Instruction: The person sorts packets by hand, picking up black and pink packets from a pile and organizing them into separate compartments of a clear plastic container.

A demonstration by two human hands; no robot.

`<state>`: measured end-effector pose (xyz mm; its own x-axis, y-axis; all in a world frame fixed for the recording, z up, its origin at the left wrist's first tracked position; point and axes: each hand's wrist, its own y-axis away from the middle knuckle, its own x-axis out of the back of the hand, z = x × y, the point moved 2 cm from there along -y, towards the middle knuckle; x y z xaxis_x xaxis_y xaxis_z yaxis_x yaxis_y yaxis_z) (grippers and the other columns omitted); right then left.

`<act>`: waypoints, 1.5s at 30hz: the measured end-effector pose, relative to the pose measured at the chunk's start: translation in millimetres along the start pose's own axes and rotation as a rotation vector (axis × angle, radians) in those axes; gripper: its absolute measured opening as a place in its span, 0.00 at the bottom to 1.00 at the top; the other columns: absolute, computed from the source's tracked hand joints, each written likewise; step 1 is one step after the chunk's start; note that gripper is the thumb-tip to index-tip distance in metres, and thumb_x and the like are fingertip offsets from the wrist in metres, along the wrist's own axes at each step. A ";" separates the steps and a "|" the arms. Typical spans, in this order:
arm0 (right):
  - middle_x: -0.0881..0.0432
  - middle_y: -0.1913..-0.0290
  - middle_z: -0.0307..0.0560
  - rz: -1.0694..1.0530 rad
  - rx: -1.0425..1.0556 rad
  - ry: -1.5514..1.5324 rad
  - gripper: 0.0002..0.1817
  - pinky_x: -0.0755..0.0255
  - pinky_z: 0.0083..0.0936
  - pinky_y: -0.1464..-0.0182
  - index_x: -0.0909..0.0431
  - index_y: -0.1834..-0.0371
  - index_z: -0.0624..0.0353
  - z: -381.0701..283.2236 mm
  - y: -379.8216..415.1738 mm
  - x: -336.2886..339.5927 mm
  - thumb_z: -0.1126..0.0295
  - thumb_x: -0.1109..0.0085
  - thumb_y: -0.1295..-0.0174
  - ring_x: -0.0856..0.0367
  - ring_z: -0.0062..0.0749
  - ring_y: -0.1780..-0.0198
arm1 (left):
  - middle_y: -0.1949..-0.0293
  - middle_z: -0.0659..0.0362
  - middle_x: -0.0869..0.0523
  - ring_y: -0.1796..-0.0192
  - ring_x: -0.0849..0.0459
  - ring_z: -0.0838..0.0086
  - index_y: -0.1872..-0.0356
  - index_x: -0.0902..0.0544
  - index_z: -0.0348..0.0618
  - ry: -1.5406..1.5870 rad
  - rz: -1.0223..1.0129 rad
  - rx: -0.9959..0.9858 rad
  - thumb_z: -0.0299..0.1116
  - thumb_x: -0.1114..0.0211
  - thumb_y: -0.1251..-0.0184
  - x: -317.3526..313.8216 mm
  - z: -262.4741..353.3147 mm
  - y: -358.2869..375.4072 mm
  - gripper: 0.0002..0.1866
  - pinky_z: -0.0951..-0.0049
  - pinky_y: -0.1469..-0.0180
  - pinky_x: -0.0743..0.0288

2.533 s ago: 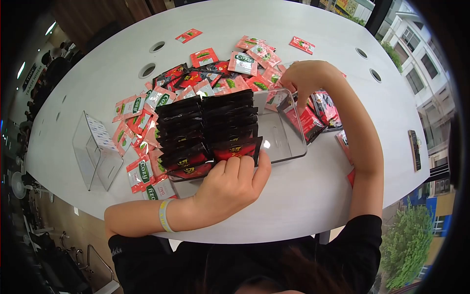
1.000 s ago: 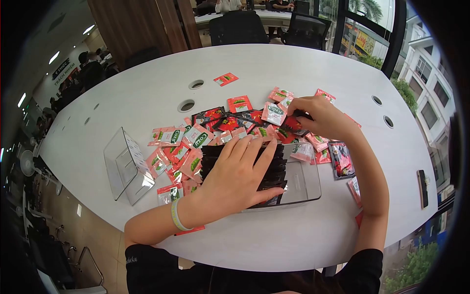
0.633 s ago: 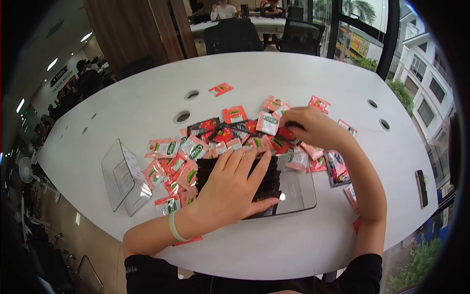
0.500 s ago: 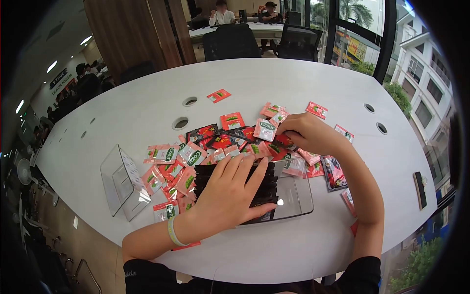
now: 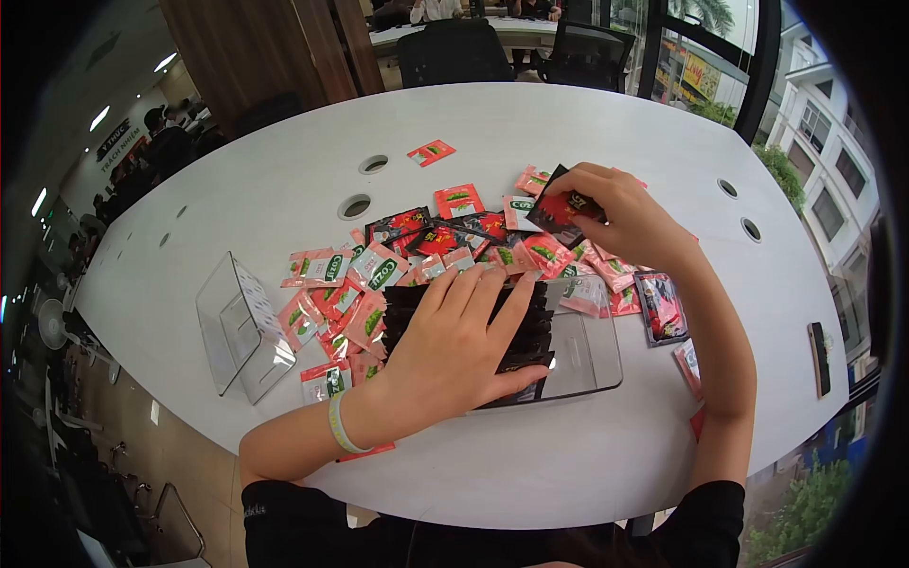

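The right hand [image 5: 632, 216] pinches a black sachet [image 5: 559, 212] beyond the bin [image 5: 589, 352], above pink sachets [image 5: 380, 269]; a loose pinch could drop it among them. The left hand [image 5: 450, 346], fingers spread, covers the bin's black row [image 5: 405, 305]; uneven pressure might topple it.

Two hands: one left hand [image 5: 453, 346], one right hand [image 5: 578, 206]. Two clear boxes: one middle box [image 5: 585, 355] under the left hand, one side box [image 5: 248, 327] at 9 o'clock. Black sachets [image 5: 663, 308]: one in the right hand, one at 3 o'clock, at least two in the pile towards 12; those in the middle box are too covered to count. Red sachets [image 5: 459, 201]: more than a dozen, overlapping too much to total, one lone at 12. Four round holes [image 5: 356, 206] in the surface [image 5: 568, 454]: two at 11, two at 2. One phone [image 5: 819, 360] between 3 and 4. One wristband [image 5: 340, 423]. Two chairs [image 5: 454, 55] from 12 to 1.
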<state>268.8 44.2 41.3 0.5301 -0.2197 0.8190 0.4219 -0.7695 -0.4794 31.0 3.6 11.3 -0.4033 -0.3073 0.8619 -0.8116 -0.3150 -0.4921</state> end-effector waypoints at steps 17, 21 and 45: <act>0.14 0.62 0.57 0.029 0.109 -0.205 0.39 0.23 0.33 0.61 0.35 0.30 0.51 -57.2 9.5 19.5 0.82 0.40 0.50 0.14 0.49 0.62 | 0.54 0.49 0.21 0.52 0.23 0.58 0.41 0.26 0.32 0.007 0.000 0.012 0.59 0.32 0.44 -4.3 0.8 4.1 0.40 0.54 0.39 0.35; 0.14 0.62 0.57 -0.023 0.066 -0.170 0.38 0.23 0.33 0.63 0.34 0.30 0.51 -54.7 7.9 15.5 0.82 0.39 0.50 0.15 0.49 0.63 | 0.60 0.49 0.20 0.54 0.22 0.60 0.44 0.23 0.33 -0.031 0.042 -0.015 0.59 0.33 0.44 -4.0 1.7 4.3 0.38 0.57 0.42 0.32; 0.14 0.60 0.56 -0.163 0.051 -0.109 0.28 0.22 0.34 0.60 0.24 0.40 0.58 -50.0 3.2 -13.1 0.78 0.35 0.49 0.15 0.47 0.62 | 0.66 0.51 0.22 0.59 0.23 0.60 0.46 0.21 0.34 -0.048 0.065 -0.029 0.60 0.34 0.44 -5.6 2.0 4.5 0.37 0.57 0.41 0.32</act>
<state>226.4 14.6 44.8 0.5272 -0.0266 0.8493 0.5439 -0.7574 -0.3613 30.5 2.2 4.0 -0.4353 -0.3693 0.8210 -0.7966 -0.2669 -0.5424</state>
